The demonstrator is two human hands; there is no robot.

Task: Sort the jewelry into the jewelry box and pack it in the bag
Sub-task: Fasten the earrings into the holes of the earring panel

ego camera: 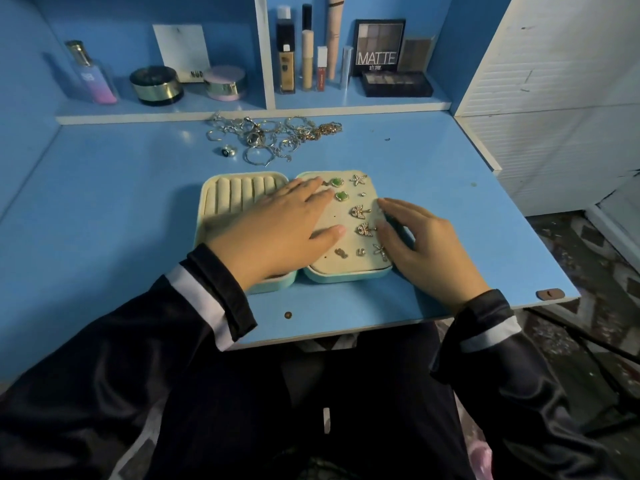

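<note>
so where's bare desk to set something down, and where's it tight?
Widest patch: desk left of the jewelry box, out to the side wall. A second lies right of the box, toward the desk's right edge. Crowded: the loose jewelry pile behind the box leaves only a thin strip, and the left hand and right hand rest on it.

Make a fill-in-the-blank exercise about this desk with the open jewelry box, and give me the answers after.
The two heart-shaped stud earrings pinned in the open mint-green jewelry box are ____.
The cream padded ring rolls sit in the box's ____ half.
The upright black eyeshadow palette is lettered ____.
The left hand lies flat across the box; the right hand touches its ____ half.
Missing words: green, left, MATTE, right.
</note>
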